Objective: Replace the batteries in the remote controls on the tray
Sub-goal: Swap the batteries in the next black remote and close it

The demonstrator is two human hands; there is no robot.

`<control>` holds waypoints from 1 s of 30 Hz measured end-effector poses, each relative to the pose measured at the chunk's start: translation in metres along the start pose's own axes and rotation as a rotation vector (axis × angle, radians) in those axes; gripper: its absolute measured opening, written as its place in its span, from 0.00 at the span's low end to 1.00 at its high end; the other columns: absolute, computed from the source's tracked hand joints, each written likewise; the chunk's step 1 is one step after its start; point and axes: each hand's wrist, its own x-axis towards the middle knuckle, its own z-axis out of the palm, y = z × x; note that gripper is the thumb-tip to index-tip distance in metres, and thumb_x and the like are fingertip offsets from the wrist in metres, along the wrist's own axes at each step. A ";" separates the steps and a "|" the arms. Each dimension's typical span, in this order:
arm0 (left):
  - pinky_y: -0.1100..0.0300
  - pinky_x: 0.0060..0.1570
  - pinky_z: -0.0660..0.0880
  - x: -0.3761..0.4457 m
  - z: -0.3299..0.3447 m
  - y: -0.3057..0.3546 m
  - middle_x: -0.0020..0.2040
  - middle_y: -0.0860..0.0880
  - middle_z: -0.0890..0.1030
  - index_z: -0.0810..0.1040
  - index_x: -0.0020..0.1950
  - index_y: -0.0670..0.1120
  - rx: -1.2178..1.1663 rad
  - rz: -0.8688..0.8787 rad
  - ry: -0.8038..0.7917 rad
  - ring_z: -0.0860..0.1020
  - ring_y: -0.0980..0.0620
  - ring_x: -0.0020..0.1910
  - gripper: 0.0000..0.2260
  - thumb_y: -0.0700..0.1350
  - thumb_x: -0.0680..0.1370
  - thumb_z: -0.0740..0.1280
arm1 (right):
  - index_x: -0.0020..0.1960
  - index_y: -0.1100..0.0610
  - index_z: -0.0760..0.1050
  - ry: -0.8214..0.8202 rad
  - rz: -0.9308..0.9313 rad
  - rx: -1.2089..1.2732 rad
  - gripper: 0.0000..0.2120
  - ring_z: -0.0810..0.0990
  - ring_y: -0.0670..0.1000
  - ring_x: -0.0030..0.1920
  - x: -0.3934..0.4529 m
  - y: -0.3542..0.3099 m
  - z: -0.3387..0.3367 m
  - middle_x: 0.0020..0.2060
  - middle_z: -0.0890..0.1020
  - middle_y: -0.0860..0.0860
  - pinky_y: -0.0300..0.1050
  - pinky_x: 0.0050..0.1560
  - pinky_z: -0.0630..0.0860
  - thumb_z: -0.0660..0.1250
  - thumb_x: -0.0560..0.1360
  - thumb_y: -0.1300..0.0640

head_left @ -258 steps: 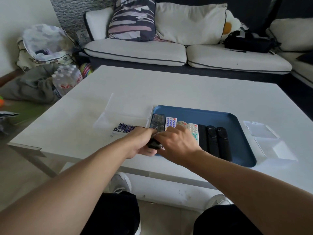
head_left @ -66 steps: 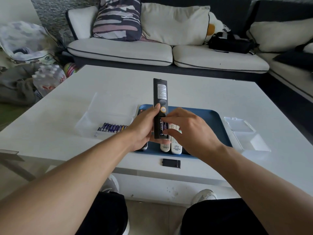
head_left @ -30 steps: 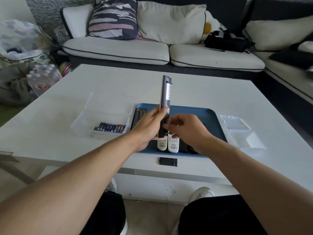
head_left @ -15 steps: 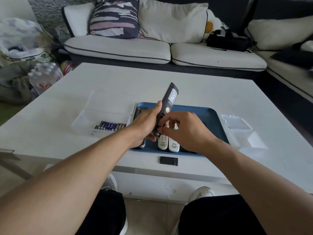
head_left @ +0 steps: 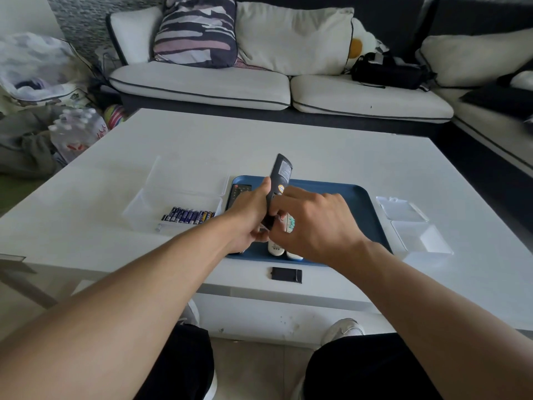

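My left hand [head_left: 249, 216] grips a long black remote [head_left: 279, 180] above the blue tray [head_left: 357, 197], back side toward me and top tilted away. My right hand [head_left: 313, 223] has its fingers curled at the remote's lower end, at the battery compartment; what they pinch is hidden. Its black battery cover [head_left: 286, 275] lies on the table in front of the tray. White remotes [head_left: 284, 249] and a dark remote [head_left: 240, 190] lie on the tray, partly hidden by my hands. A row of batteries [head_left: 189, 216] sits in a clear box [head_left: 178, 197] left of the tray.
A clear box with its lid open [head_left: 412, 226] stands right of the tray on the white table [head_left: 317, 148]. A sofa with cushions and a black bag [head_left: 386, 72] runs behind. Water bottles [head_left: 76, 134] and bags lie on the floor at left.
The remote was lifted off the tray, turned back side up, and its cover now lies on the table. In the last second it tipped from upright to leaning away, and my right fingers closed in on its lower end.
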 end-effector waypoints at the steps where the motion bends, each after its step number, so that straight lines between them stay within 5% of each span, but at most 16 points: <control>1: 0.59 0.32 0.70 -0.001 0.000 0.001 0.28 0.49 0.78 0.76 0.38 0.49 -0.008 -0.010 0.004 0.75 0.49 0.31 0.22 0.61 0.84 0.57 | 0.42 0.46 0.78 0.006 -0.015 -0.003 0.07 0.72 0.56 0.27 0.000 0.001 0.000 0.37 0.78 0.45 0.41 0.26 0.65 0.62 0.68 0.48; 4: 0.65 0.23 0.65 -0.002 -0.005 0.000 0.26 0.51 0.76 0.74 0.36 0.50 -0.001 -0.029 -0.006 0.71 0.53 0.23 0.22 0.60 0.84 0.56 | 0.46 0.46 0.78 -0.081 -0.076 0.056 0.07 0.72 0.56 0.29 0.001 0.005 -0.004 0.39 0.79 0.45 0.43 0.27 0.66 0.65 0.69 0.51; 8: 0.65 0.21 0.61 0.000 -0.015 -0.005 0.36 0.45 0.77 0.75 0.38 0.48 0.037 -0.115 -0.069 0.74 0.48 0.29 0.23 0.61 0.84 0.55 | 0.55 0.45 0.79 -0.234 -0.141 0.143 0.10 0.76 0.55 0.36 0.001 0.015 -0.007 0.47 0.79 0.43 0.48 0.32 0.72 0.66 0.75 0.53; 13: 0.66 0.21 0.63 -0.003 -0.022 -0.005 0.31 0.48 0.79 0.78 0.40 0.46 0.095 -0.168 -0.138 0.78 0.48 0.30 0.23 0.58 0.85 0.55 | 0.55 0.46 0.80 -0.265 -0.095 0.184 0.06 0.71 0.47 0.34 0.005 0.012 -0.006 0.54 0.76 0.42 0.41 0.35 0.65 0.67 0.79 0.50; 17: 0.63 0.24 0.70 0.003 -0.024 -0.006 0.43 0.43 0.85 0.79 0.58 0.45 0.030 -0.156 -0.074 0.83 0.46 0.36 0.20 0.59 0.85 0.55 | 0.51 0.55 0.71 -0.209 0.377 0.951 0.02 0.69 0.45 0.27 0.009 0.008 -0.011 0.44 0.84 0.50 0.39 0.30 0.60 0.61 0.83 0.58; 20: 0.63 0.27 0.72 0.007 -0.025 -0.008 0.48 0.41 0.86 0.76 0.59 0.45 -0.025 -0.137 -0.043 0.84 0.45 0.39 0.19 0.58 0.85 0.54 | 0.52 0.58 0.72 -0.186 0.761 1.423 0.07 0.59 0.52 0.26 0.012 0.013 -0.012 0.30 0.76 0.57 0.42 0.25 0.52 0.56 0.79 0.64; 23: 0.63 0.26 0.73 0.009 -0.027 -0.010 0.54 0.39 0.85 0.76 0.61 0.46 -0.049 -0.126 -0.034 0.83 0.45 0.41 0.18 0.57 0.85 0.54 | 0.55 0.58 0.79 -0.337 0.935 1.494 0.10 0.61 0.48 0.26 0.011 0.018 -0.008 0.28 0.66 0.51 0.39 0.22 0.56 0.61 0.82 0.55; 27: 0.62 0.28 0.74 0.013 -0.029 -0.012 0.50 0.42 0.86 0.78 0.60 0.47 -0.035 -0.123 -0.028 0.83 0.47 0.40 0.18 0.56 0.86 0.54 | 0.56 0.56 0.83 -0.560 1.020 1.463 0.22 0.66 0.47 0.27 0.007 0.014 -0.001 0.28 0.65 0.48 0.39 0.28 0.60 0.60 0.82 0.41; 30: 0.62 0.26 0.75 0.017 -0.031 -0.014 0.51 0.42 0.84 0.78 0.64 0.44 -0.031 -0.121 -0.029 0.83 0.46 0.44 0.21 0.56 0.85 0.54 | 0.55 0.57 0.83 -0.563 1.015 1.467 0.18 0.67 0.48 0.26 0.007 0.009 0.003 0.27 0.69 0.49 0.39 0.26 0.62 0.60 0.83 0.47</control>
